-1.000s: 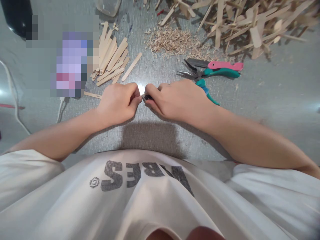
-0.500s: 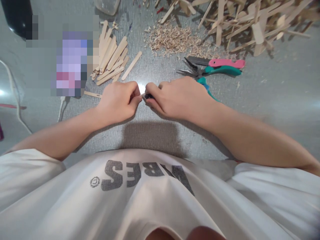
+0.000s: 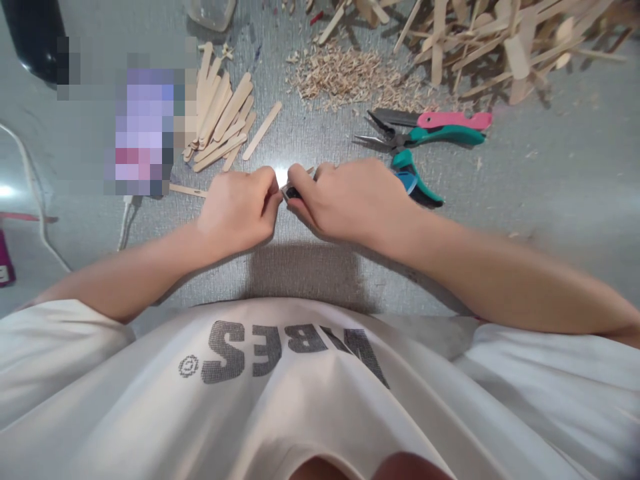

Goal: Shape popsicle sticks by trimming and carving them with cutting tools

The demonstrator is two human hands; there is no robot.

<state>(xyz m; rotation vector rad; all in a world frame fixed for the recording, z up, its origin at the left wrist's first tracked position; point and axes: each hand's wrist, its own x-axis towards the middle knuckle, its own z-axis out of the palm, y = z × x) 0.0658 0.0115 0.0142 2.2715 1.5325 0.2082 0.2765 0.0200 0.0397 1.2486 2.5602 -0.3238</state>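
My left hand is closed in a pinch, its fingertips meeting those of the other hand. A thin pale sliver of wood showed between the fingertips a moment ago; now the fingers hide nearly all of it. My right hand is wrapped round a small metal tool that looks like a nail clipper, its jaw end pointing at the left fingertips. Just beyond the hands lie a single flat wooden stick and a heap of similar sticks. Another stick pokes out beside my left hand.
Teal-handled pliers lie open beyond my right hand, against a pink-handled blade. Farther back are wood chips and a large pile of sticks. On the left are a blurred-out phone, a white cable and a black object.
My right hand has shifted slightly left and turned, closing the small gap to the left fingertips. More of the pliers' lower handle shows. The pale sliver is less visible.
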